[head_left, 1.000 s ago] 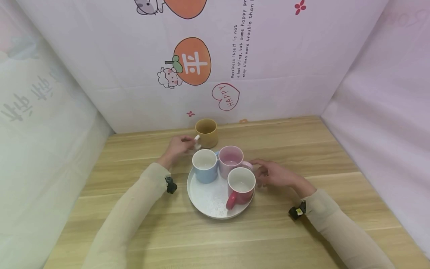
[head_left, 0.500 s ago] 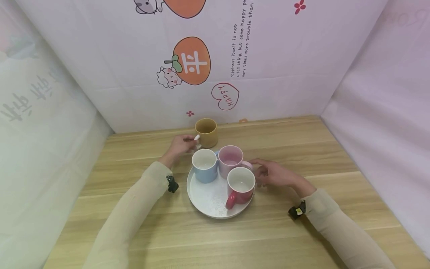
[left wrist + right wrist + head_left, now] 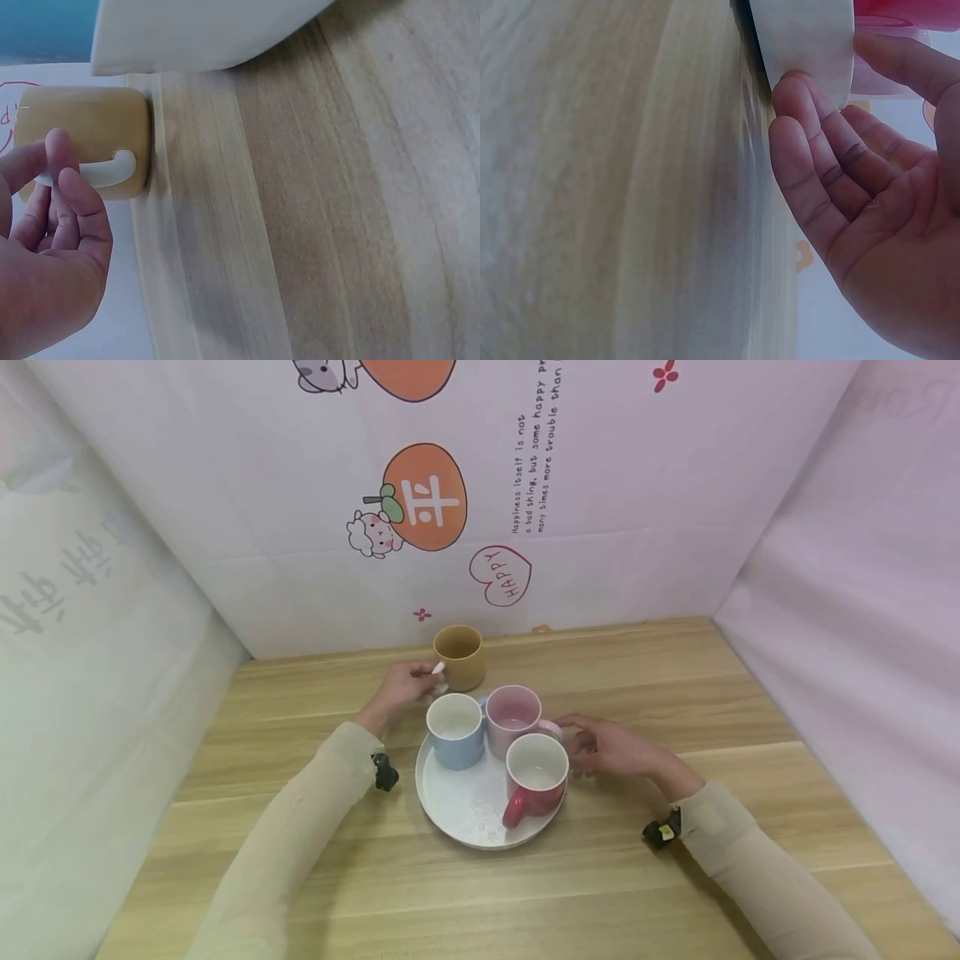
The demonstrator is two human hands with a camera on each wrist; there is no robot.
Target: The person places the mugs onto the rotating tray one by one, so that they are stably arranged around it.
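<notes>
At the back of the table stands a mustard-yellow mug (image 3: 465,670) with a white handle (image 3: 112,171). My left hand (image 3: 405,685) pinches that handle between thumb and fingers. In front of it is a round white tray (image 3: 457,814) bearing a light blue mug (image 3: 459,750), a pink mug (image 3: 501,739) and a red mug (image 3: 546,800). My right hand (image 3: 615,747) lies at the tray's right side, its loosely bent fingers against the rim in the right wrist view. Part of its fingers is hidden behind the mugs in the head view.
The wooden table (image 3: 570,893) meets a printed white cloth (image 3: 615,560) just behind the yellow mug. More white cloth hangs at the left and right sides. The light blue mug stands close in front of my left hand.
Hands, mugs and tray stay in place; the head view shifts very slightly.
</notes>
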